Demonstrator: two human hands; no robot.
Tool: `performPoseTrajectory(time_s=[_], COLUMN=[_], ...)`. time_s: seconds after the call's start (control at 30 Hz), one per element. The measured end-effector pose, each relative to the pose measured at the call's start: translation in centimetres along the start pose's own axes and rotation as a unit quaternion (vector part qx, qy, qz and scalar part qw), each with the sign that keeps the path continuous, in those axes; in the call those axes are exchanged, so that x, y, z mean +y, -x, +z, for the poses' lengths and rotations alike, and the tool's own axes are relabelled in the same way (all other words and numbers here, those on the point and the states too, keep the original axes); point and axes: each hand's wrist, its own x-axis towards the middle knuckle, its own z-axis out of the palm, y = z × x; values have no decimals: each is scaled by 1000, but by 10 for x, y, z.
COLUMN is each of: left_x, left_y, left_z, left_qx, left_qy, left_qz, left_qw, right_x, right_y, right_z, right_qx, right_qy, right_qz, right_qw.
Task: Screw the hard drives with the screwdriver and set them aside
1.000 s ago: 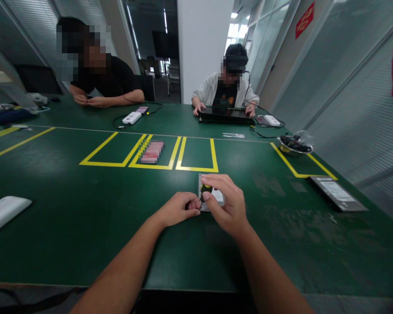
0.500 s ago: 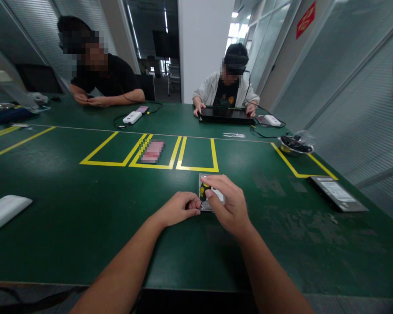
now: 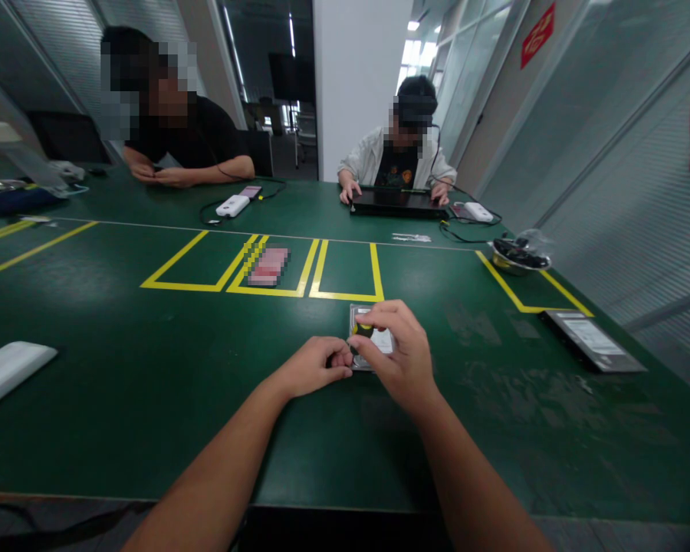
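Observation:
A small silver hard drive with a white label lies on the green table in front of me. My right hand is closed around a stubby black and yellow screwdriver, held over the drive's left side. Its tip is down by the drive's lower left edge, partly hidden by fingers. My left hand has its fingers curled against that same edge, gripping the drive, close to the screwdriver's tip. Whether a small part is between the left fingertips I cannot tell.
To the right lies a larger drive, with a metal bowl of dark items behind it. Yellow tape frames and a blurred pink item are ahead. A white object lies left. Two people sit across; one holds a black panel.
My right hand has turned the screwdriver, and its handle leans further right than before. The left hand and the hard drive stay where they were.

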Motion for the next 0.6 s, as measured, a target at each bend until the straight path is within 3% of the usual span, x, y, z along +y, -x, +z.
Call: performPoseTrajectory(time_s=[0.2, 0.43, 0.6], left_x=[0, 1, -1], left_y=[0, 0, -1], left_z=[0, -1, 0], left_qx=[-2, -1, 0], left_qy=[6, 4, 8], left_qz=[10, 8, 17], left_qw=[1000, 1000, 1000], right_x=[-1, 0, -2], right_y=[0, 0, 0], right_z=[-1, 2, -1], right_qx=[-36, 2, -24], right_qy=[-24, 0, -16], right_qz=[-32, -15, -26], right_qw=[999, 1000, 999])
